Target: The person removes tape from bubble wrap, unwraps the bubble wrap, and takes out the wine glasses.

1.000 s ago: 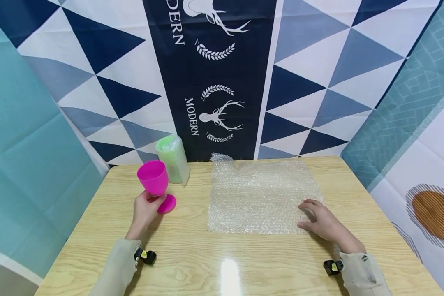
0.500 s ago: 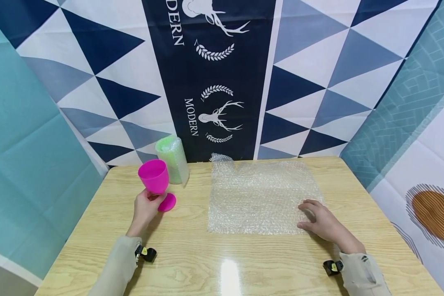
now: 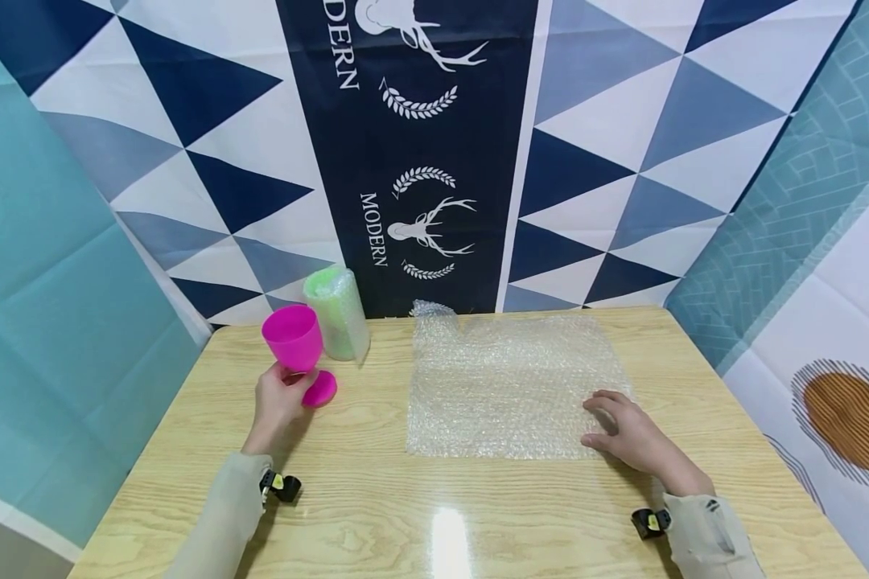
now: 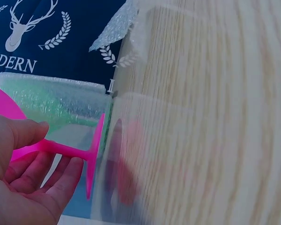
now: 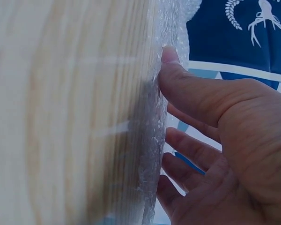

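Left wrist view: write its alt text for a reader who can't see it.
The left hand holds a pink goblet by its stem, the foot toward the wood-grain tabletop filling the frame's right. Behind the goblet is a green cylinder in bubble wrap, before a navy deer-print backdrop.

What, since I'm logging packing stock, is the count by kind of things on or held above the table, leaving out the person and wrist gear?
Magenta goblet: 1
Bubble-wrapped green item: 1
Bubble-wrap sheet: 1
Total: 3
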`<state>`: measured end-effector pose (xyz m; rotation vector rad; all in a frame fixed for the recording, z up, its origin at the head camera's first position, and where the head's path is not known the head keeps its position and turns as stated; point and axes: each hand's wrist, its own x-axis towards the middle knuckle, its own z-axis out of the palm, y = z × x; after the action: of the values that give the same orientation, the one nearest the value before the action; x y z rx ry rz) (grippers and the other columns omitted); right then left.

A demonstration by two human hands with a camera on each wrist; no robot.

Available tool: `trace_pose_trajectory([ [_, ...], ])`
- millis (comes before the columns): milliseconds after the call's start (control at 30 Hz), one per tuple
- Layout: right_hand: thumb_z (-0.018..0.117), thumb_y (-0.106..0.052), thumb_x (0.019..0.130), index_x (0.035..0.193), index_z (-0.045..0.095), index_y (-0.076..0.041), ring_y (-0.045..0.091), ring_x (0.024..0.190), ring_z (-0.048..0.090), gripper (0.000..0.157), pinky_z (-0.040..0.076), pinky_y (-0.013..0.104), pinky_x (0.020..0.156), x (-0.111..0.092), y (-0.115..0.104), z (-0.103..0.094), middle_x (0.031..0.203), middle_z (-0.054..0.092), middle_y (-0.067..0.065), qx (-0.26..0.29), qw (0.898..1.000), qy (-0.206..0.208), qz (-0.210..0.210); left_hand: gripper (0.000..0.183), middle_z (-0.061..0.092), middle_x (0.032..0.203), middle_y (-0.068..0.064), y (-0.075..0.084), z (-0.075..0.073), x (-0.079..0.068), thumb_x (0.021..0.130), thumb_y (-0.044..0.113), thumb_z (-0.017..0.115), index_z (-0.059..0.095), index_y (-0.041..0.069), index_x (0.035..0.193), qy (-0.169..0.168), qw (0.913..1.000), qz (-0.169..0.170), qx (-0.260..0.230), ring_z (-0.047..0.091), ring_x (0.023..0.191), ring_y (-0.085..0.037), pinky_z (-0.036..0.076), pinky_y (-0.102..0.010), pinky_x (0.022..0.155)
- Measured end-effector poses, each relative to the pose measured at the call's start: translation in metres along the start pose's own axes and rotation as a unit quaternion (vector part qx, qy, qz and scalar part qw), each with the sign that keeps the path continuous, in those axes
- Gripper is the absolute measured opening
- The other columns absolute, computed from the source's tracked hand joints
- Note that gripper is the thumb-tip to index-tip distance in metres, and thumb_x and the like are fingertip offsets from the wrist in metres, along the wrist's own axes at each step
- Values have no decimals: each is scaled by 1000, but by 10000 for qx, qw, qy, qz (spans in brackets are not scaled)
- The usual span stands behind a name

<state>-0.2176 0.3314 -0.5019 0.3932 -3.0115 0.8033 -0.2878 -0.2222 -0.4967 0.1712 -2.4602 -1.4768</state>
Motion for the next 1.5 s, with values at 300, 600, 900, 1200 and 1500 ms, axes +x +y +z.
trace_pose_trajectory([
  [300, 84, -19, 85, 128, 63, 6, 59, 131, 45, 54, 41, 72, 106, 1, -2, -1, 141, 49, 36, 11, 10000, 17, -30, 32, 71, 118, -27, -6, -8, 5, 95, 14, 72, 65, -4, 121, 70, 9998, -134, 126, 69, 113, -38, 60, -40, 96],
  [600, 84, -19, 85, 129, 62, 6, 59, 131, 45, 55, 41, 72, 106, 2, -2, 0, 142, 48, 37, -8, 10000, -16, 46, 34, 69, 122, -27, -11, -10, 12, 96, 14, 72, 64, -4, 124, 104, 9995, -281, 105, 68, 116, -38, 57, -48, 101],
  [900, 84, -20, 85, 129, 62, 6, 59, 131, 44, 55, 41, 72, 105, 2, 0, -1, 143, 47, 38, -41, 10000, -32, 13, 36, 69, 123, -28, -13, -15, 21, 96, 15, 72, 63, -4, 125, 230, 9988, -415, 92, 66, 118, -39, 55, -50, 104],
  [1200, 83, -20, 86, 129, 62, 6, 59, 131, 43, 55, 41, 73, 106, 1, 1, -1, 143, 47, 38, -31, 10000, -43, 31, 36, 69, 122, -28, -17, -17, 27, 95, 15, 72, 64, -4, 124, 360, 9980, -446, 263, 66, 118, -41, 56, -51, 102],
  [1500, 83, -21, 86, 129, 62, 6, 59, 131, 44, 55, 41, 72, 105, 0, 1, -2, 143, 47, 37, -9, 10000, -24, -13, 37, 66, 124, -26, -12, -19, 35, 96, 13, 70, 62, -5, 127, 393, 9968, -676, -174, 62, 118, -35, 53, -46, 105],
])
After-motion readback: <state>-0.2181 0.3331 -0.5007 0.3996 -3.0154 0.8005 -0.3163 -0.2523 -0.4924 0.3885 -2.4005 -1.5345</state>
